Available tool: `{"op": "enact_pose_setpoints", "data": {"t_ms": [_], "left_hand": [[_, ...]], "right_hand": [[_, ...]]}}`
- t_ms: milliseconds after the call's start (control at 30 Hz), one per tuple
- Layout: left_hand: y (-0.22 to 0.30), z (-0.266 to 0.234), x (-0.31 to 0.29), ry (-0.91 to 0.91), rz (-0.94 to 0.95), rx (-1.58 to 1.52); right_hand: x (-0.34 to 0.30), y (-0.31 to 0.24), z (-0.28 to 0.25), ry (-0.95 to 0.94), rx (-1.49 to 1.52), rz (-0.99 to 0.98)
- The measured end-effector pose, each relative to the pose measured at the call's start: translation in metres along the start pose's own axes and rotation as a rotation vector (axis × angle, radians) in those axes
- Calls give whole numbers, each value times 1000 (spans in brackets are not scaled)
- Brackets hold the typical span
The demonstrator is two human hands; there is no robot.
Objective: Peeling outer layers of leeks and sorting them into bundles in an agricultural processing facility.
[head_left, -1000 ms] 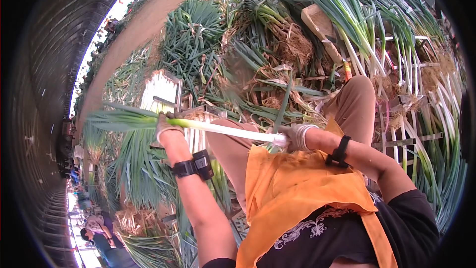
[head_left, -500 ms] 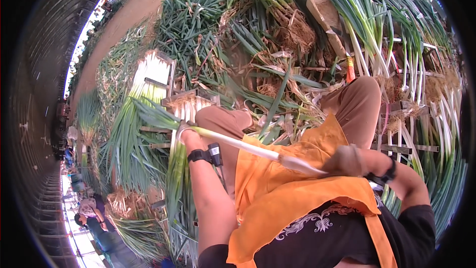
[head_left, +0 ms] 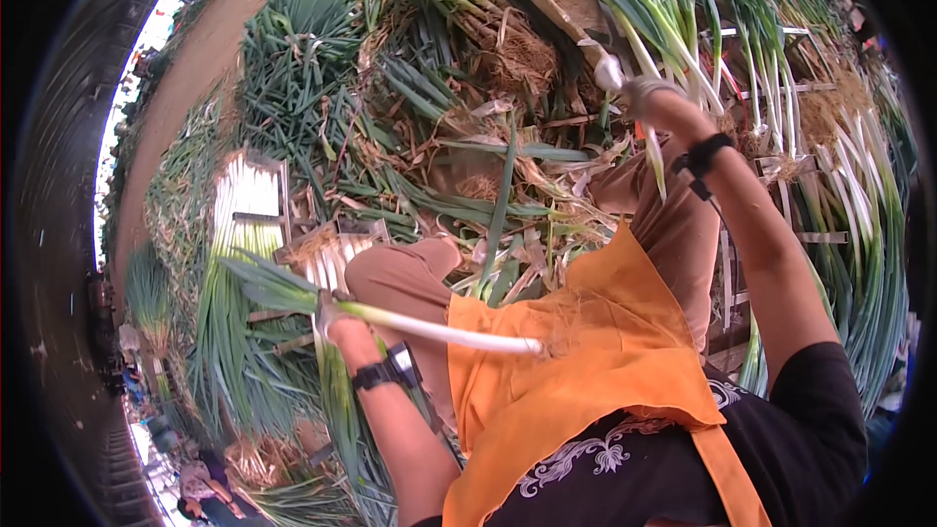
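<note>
Since a moment ago the right hand [head_left: 652, 98] has let go of the long green onion with a white stalk and rooty end [head_left: 429, 327] and risen to upper right, closed on something small and pale among the stacked onions. The left hand [head_left: 332, 317] alone grips the onion, lower left, across the orange apron [head_left: 576, 371].

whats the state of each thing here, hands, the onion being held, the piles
left hand: closed round a green onion, held level over the lap
green onion: cleaned white stalk, root end pointing right
right hand: raised, reaching into the uncleaned onions
uncleaned onions: lying loose, roots on
cleaned onions: stacked on a crate, white ends aligned
apron: spread over the lap
</note>
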State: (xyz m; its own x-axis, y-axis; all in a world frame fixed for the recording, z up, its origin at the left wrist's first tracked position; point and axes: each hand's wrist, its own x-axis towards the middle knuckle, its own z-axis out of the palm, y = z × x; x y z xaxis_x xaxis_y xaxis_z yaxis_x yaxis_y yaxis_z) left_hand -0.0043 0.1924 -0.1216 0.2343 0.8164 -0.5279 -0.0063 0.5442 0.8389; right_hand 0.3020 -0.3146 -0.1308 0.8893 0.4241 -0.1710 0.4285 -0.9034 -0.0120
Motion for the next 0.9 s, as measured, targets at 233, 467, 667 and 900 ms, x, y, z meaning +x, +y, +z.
{"op": "enact_pose_setpoints", "data": {"t_ms": [233,467,667,900], "left_hand": [[-8,-55,-4,184,97,-26],[-11,-4,-38,352,141,26],[-3,-48,-18,332,133,0],[-12,-45,-7,134,59,30]], "right_hand": [[90,-160,121,-409,242,-179],[78,-182,281,-110,344,-107],[93,-245,171,-788,629,-253],[79,-202,100,-514,1765,-86]]}}
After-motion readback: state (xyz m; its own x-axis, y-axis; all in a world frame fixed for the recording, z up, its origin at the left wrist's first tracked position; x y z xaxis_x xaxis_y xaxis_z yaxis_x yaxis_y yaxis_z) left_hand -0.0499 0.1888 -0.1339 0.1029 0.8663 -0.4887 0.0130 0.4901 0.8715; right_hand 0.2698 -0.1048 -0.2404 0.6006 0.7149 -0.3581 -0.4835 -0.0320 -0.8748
